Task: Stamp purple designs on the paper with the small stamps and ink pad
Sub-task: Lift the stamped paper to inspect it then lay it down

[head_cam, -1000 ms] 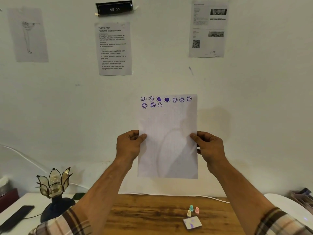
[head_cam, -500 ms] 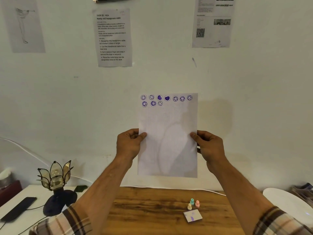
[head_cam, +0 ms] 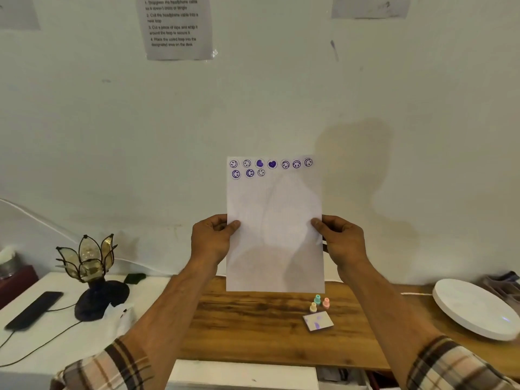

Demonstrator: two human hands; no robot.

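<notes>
I hold a white sheet of paper [head_cam: 274, 235] upright in front of the wall, above the wooden table [head_cam: 253, 327]. Several purple smiley and heart prints run in two rows along its top edge. My left hand [head_cam: 212, 239] pinches the paper's left edge and my right hand [head_cam: 342, 240] pinches its right edge, thumbs on the front. Below the sheet, three small stamps stand on the table: teal [head_cam: 317, 299], pink [head_cam: 326, 303] and yellow [head_cam: 313, 307]. The square ink pad [head_cam: 318, 321], smeared with purple, lies just in front of them.
A flower-shaped glass lamp [head_cam: 90, 266] stands at the left on a white surface, with a black phone [head_cam: 33, 309] and cables beside it. A white round plate [head_cam: 475, 308] rests at the right. Printed sheets hang on the wall [head_cam: 140, 122].
The view has tilted downward, so more of the table shows and the paper sits lower in frame. Both hands keep the same grip on the sheet.
</notes>
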